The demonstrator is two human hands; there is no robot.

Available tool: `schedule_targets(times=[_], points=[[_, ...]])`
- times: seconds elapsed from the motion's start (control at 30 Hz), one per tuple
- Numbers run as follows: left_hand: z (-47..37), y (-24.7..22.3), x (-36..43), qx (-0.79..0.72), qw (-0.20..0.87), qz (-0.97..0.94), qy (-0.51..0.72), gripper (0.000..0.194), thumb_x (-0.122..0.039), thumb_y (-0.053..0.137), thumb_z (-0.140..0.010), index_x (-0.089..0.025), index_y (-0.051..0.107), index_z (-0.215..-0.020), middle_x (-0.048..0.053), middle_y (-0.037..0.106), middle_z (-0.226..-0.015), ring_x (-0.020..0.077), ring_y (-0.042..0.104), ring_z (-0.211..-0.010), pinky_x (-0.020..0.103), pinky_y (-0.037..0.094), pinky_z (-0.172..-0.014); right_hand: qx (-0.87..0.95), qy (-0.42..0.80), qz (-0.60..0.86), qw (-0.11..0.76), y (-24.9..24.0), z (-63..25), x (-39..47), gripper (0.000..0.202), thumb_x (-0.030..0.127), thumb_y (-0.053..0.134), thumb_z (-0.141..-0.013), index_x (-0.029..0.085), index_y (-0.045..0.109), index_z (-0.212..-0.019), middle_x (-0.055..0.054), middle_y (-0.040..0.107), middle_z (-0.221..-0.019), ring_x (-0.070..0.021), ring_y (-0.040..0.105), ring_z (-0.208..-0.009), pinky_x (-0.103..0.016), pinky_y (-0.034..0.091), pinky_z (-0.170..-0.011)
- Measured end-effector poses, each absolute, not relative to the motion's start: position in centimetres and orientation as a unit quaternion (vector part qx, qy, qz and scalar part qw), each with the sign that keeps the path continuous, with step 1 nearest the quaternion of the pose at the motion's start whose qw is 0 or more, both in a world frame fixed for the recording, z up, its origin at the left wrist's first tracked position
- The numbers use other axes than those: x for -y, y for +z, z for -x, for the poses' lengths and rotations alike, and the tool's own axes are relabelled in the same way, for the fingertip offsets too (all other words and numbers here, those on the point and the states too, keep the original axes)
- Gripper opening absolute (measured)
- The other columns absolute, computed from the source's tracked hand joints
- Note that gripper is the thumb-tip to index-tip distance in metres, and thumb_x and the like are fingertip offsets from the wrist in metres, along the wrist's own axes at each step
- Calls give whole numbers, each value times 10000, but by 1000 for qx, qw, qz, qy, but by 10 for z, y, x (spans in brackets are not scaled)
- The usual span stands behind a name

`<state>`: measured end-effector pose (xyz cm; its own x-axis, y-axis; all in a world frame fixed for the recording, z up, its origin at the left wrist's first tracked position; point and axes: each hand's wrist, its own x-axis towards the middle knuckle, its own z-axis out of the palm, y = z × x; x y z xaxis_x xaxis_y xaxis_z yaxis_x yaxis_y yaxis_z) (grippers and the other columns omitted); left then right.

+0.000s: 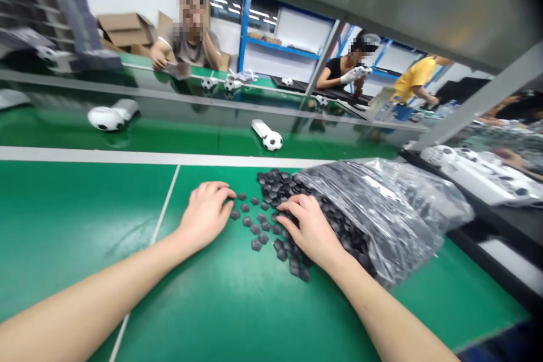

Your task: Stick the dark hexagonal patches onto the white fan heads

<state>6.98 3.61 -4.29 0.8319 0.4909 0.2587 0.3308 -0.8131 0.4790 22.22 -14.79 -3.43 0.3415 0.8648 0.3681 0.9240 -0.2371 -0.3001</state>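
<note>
Small black pentagon pieces [255, 229] are scattered on the green table [190, 305], and many more spill from the mouth of a clear plastic bag [394, 209] on the right. At the left edge of the scattered pieces is my left hand [207, 209], its fingers bent and apart, with thumb and index fingertips near a few pieces. My right hand [307, 223] lies over the pile by the bag's mouth, fingers spread and fingertips touching loose pieces. Neither hand shows anything held in it.
Beyond the white strip [106, 156], white items with football-patterned heads [272, 141] lie on a green belt [190, 136]. A black tray [500, 220] of similar white parts stands at the right. A metal post [479, 93] slants above it. Several people sit across the line.
</note>
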Motion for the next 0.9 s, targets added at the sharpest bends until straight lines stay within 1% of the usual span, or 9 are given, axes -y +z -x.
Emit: schedule_targets(times=[0.1, 0.17, 0.23, 0.3, 0.43, 0.57, 0.73, 0.8, 0.9], points=[[-69, -40, -34, -220, 209, -932, 197, 121, -248, 539, -789, -215, 619, -873, 58, 584, -1075, 261, 473, -1052, 477, 371, -906, 568, -90, 785, 229, -40, -225, 148, 215, 233, 596, -829, 204, 618, -1040, -100, 560, -1042, -270, 468, -1009, -453, 434, -850], [-69, -39, -32, -218, 209, -932, 199, 55, -245, 576, -773, -225, 621, -797, 34, 604, -1014, 244, 494, -1019, 460, 380, -903, 566, -97, 789, 217, -44, -227, 148, 196, 240, 567, -845, 207, 629, -1028, -101, 576, -1023, -272, 487, -977, -461, 443, -825], [-68, -39, -30, -218, 214, -930, 203, 55, -266, 587, -779, -227, 618, -757, 28, 609, -976, 235, 507, -999, 452, 390, -898, 571, -97, 789, 207, -46, -228, 148, 173, 245, 529, -864, 214, 641, -992, -94, 593, -985, -261, 509, -922, -456, 451, -796], [-67, -40, -28, -225, 216, -926, 213, 84, -300, 577, -798, -228, 619, -812, 45, 593, -1014, 238, 502, -1023, 449, 402, -899, 576, -100, 785, 205, -47, -229, 149, 173, 250, 496, -877, 227, 649, -956, -85, 606, -961, -253, 524, -888, -447, 455, -778], [-67, -38, -38, -254, 198, -917, 237, 248, -359, 538, -826, -218, 569, -1027, 98, 512, -1167, 239, 466, -1107, 411, 426, -910, 578, -112, 778, 219, -48, -232, 149, 198, 271, 454, -885, 241, 650, -878, -76, 621, -928, -248, 543, -855, -426, 460, -752], [-68, -22, -98, -289, 137, -917, 237, 348, -384, 558, -803, -243, 535, -1121, 73, 460, -1256, 224, 399, -1195, 369, 366, -993, 574, -119, 774, 239, -52, -234, 148, 238, 311, 429, -894, 228, 639, -819, -90, 596, -949, -251, 533, -862, -420, 457, -768], [-55, 1, -214, -423, 50, -880, 212, 494, -360, 586, -760, -198, 489, -1216, 139, 432, -1289, 350, 365, -1196, 499, 348, -956, 551, -83, 786, 267, -49, -228, 149, 251, 352, 407, -916, 235, 621, -858, -64, 568, -949, -232, 538, -891, -378, 459, -778], [-46, 4, -249, -464, 26, -863, 199, 564, -372, 584, -750, -179, 444, -1261, 175, 390, -1319, 413, 341, -1193, 553, 344, -920, 547, -58, 780, 298, -45, -224, 149, 225, 326, 406, -924, 239, 606, -870, -49, 570, -951, -207, 548, -897, -334, 464, -770], [-39, 0, -283, -496, 8, -849, 180, 596, -441, 521, -774, -168, 387, -1287, 186, 365, -1326, 455, 327, -1181, 583, 341, -886, 542, -36, 768, 340, -40, -220, 148, 171, 265, 420, -924, 239, 588, -909, -36, 580, -931, -180, 561, -881, -295, 467, -766]])
